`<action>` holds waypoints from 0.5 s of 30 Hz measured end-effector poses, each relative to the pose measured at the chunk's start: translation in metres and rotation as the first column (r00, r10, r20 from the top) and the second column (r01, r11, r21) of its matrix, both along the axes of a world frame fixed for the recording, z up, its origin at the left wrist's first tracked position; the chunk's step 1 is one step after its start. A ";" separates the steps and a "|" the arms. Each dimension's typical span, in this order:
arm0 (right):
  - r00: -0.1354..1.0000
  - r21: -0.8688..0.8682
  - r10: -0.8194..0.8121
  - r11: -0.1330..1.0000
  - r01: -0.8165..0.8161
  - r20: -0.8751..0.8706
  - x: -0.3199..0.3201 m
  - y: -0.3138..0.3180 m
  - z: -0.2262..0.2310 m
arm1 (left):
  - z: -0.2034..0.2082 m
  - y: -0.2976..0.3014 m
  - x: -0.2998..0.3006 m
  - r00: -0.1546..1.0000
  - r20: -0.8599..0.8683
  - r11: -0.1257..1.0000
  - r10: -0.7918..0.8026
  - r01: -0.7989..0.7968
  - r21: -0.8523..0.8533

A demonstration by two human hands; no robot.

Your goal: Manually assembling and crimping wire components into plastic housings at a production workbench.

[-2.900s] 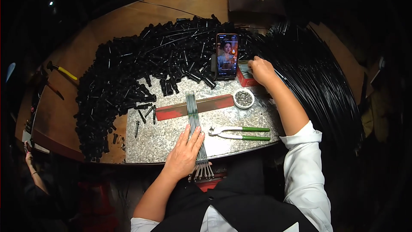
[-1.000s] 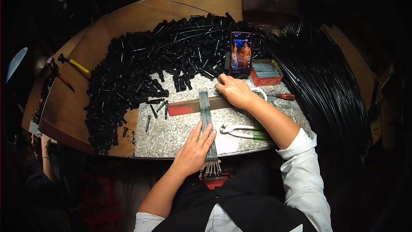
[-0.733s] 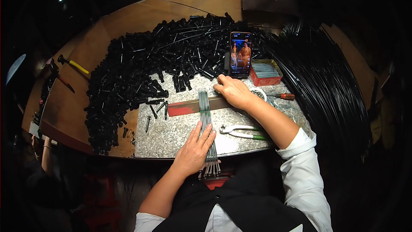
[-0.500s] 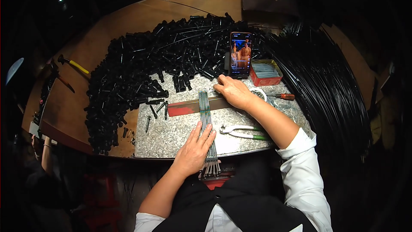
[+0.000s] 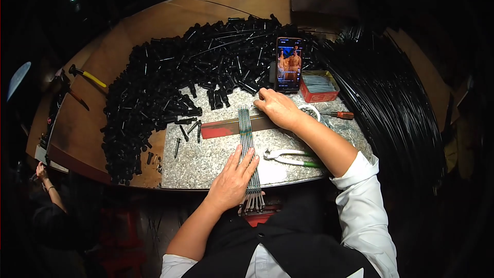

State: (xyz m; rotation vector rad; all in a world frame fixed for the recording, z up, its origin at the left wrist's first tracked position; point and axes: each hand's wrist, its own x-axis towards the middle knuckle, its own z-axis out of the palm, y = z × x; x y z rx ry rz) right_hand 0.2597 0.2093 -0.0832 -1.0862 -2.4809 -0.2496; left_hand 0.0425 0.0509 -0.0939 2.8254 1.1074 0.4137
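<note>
Side-by-side thin rods (image 5: 246, 133) run under the left hand (image 5: 232, 181)

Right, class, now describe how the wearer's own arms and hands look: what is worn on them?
Both the left hand and the right hand are bare; no glove, watch or bracelet shows. The white right sleeve is turned back in a folded cuff near the elbow. The left sleeve, also white, leaves the forearm bare. A dark vest covers the torso.
</note>
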 end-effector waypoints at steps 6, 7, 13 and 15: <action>0.999 0.023 -0.001 1.000 0.001 0.036 -0.001 0.001 0.004 | 0.000 0.000 0.000 1.000 0.007 1.000 -0.002 0.002 -0.007; 0.999 0.023 -0.001 1.000 0.000 0.036 -0.001 0.001 0.004 | 0.001 0.000 0.001 0.999 0.038 1.000 -0.001 0.002 -0.029; 1.000 0.014 0.006 1.000 -0.006 0.000 -0.001 0.001 0.000 | -0.001 0.001 -0.001 1.000 0.007 1.000 -0.002 0.002 -0.012; 1.000 0.007 0.008 1.000 -0.008 -0.004 -0.002 0.000 0.001 | 0.000 0.000 0.000 1.000 -0.004 1.000 -0.003 0.003 -0.003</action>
